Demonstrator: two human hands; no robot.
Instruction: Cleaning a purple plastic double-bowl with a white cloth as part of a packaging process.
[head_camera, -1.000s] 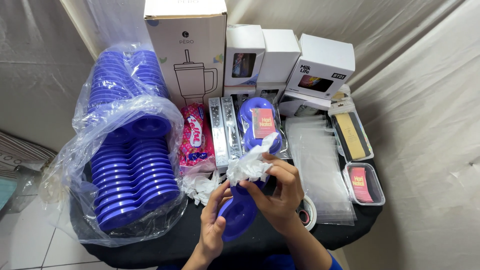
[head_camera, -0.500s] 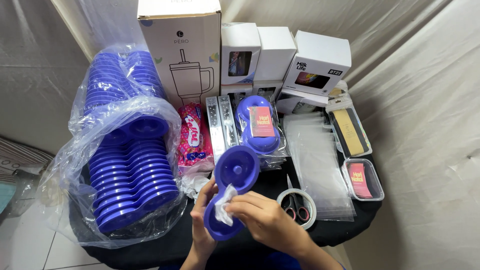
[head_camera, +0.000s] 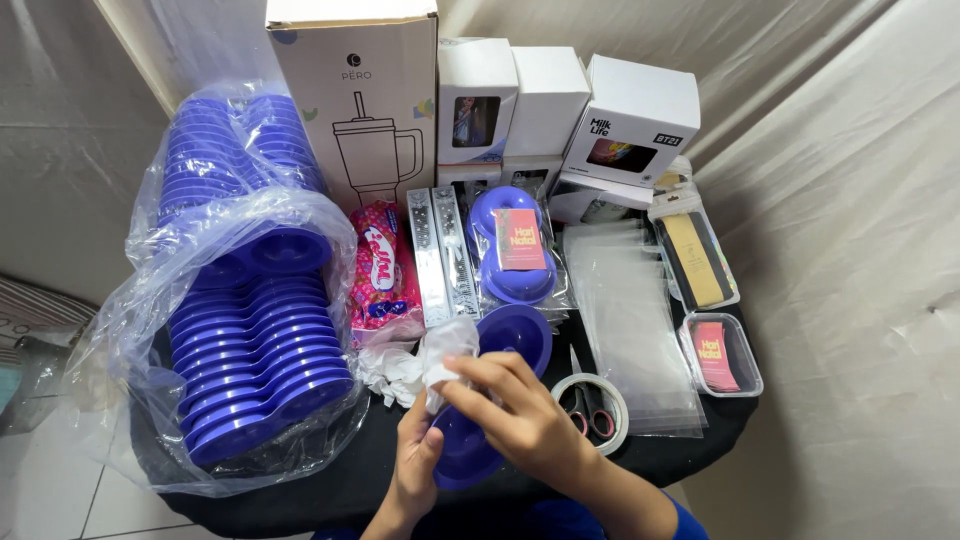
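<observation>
Blue case: a hinged, two-cup plastic case (head_camera: 500, 390) lies open at the near table edge, one cup under the hands, the other toward the table's middle.
Right hand: the right hand (head_camera: 520, 415) pinches a crumpled white tissue (head_camera: 440, 365) over the near cup.
Left hand: the left hand (head_camera: 415, 470) cups the case's near end from below, fingers closed on it.
Beside it: more tissue (head_camera: 385, 370) lies just left; a tape roll (head_camera: 590, 405) with scissors (head_camera: 585, 400) inside sits just right.
Further out: a filled case (head_camera: 512, 250) with a pink card, a pink snack pack (head_camera: 380, 270), clear bags (head_camera: 630, 320), a big bag of blue cases (head_camera: 240, 300), and white boxes (head_camera: 560, 110) at the back.
Risk: the case overhangs the table (head_camera: 330, 480) edge, so a loosened left grip could let it drop; the thin tissue could tear or spill out if pressed unevenly.
</observation>
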